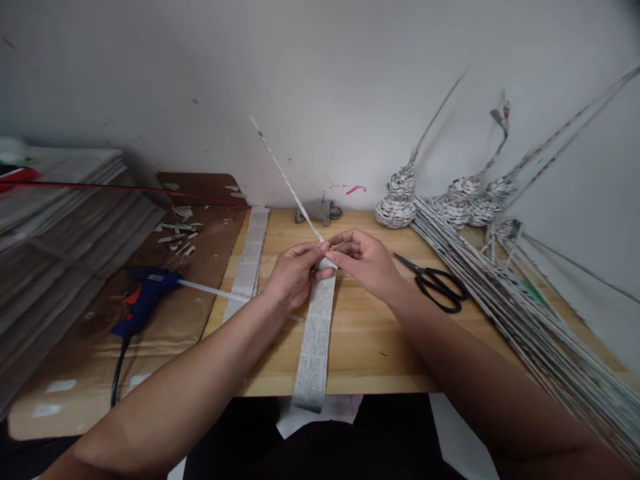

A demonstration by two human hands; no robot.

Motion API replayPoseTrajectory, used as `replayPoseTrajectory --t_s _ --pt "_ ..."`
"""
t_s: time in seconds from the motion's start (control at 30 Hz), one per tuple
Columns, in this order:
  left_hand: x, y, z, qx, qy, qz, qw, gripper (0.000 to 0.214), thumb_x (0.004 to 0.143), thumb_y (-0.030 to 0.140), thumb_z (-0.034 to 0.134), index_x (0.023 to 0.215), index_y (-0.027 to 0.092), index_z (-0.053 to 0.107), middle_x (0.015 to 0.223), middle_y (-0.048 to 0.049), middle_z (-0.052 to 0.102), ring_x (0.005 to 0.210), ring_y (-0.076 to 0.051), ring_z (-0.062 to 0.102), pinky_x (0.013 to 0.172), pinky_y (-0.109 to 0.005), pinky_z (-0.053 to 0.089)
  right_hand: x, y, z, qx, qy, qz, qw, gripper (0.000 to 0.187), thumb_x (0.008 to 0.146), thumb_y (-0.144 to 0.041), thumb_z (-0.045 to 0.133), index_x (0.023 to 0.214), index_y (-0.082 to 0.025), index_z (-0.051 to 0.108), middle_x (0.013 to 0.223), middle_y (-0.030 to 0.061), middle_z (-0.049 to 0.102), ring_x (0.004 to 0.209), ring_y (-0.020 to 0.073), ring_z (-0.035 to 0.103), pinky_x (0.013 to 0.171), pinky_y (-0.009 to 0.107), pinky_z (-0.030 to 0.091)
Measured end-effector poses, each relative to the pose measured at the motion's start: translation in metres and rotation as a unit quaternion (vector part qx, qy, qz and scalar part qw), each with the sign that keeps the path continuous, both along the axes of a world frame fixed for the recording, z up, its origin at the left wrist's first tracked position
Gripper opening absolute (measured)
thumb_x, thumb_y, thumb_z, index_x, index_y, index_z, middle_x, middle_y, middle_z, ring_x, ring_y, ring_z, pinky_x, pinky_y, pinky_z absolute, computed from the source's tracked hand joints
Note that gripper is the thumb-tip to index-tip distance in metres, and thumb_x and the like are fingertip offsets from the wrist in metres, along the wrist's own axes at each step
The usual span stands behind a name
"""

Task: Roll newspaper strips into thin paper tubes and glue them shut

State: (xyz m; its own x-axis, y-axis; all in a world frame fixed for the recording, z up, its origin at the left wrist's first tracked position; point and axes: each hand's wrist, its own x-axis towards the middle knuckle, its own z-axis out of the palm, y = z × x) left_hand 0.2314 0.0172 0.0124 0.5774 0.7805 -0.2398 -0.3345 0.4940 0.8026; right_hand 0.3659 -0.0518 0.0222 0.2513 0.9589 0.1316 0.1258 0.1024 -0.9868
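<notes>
Leaves newspaper strip (316, 347) flat toward 6 o'clock, apparently not yet rolled. Pinches its upper end at centre with close-set fingertips of left hand (296, 270) and right hand (364, 262). Seems already rolled beyond, into a slim paper tube (286, 178) toward 11 o'clock. Shows, farther off, flat newspaper strips (251, 257) at 9 o'clock, woven paper gourds (395, 212) at 2.

No word, brand or number can be read. Rows of fine dark print are carried by the newspaper strip (316, 340) that is hung over the front edge of the bench (370, 340), and by the paper strips (250, 253) laid toward its left edge, but the characters are too small to be made out. On the blue glue gun (147, 297), a small pale marking is shown, likewise illegible.
</notes>
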Motion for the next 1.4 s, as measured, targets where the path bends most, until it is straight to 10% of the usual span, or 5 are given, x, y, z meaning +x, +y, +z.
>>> replayPoseTrajectory --t_s 0.53,1.4 --pt "-0.002 0.004 0.003 0.015 0.007 -0.007 1.0 0.014 0.069 0.02 0.081 0.077 0.012 0.074 0.081 -0.0057 0.071 0.073 -0.013 0.065 0.066 -0.024 0.058 -0.007 0.001 -0.008 0.051 -0.119 -0.081 0.988 0.025 0.082 -0.029 0.067 0.104 -0.017 0.068 0.078 0.0034 0.069 0.067 0.014 0.062 0.062 0.027 0.05" --pt "-0.002 0.009 0.0 0.026 -0.002 0.036 0.999 0.022 0.064 0.025 0.085 0.078 0.012 0.074 0.077 -0.0036 0.068 0.068 -0.011 0.063 0.063 -0.026 0.059 -0.007 -0.001 -0.016 0.215 -0.428 -0.094 0.873 0.035 0.093 -0.017 0.052 0.124 -0.019 0.067 0.091 0.0082 0.065 0.082 0.018 0.062 0.075 0.032 0.053"
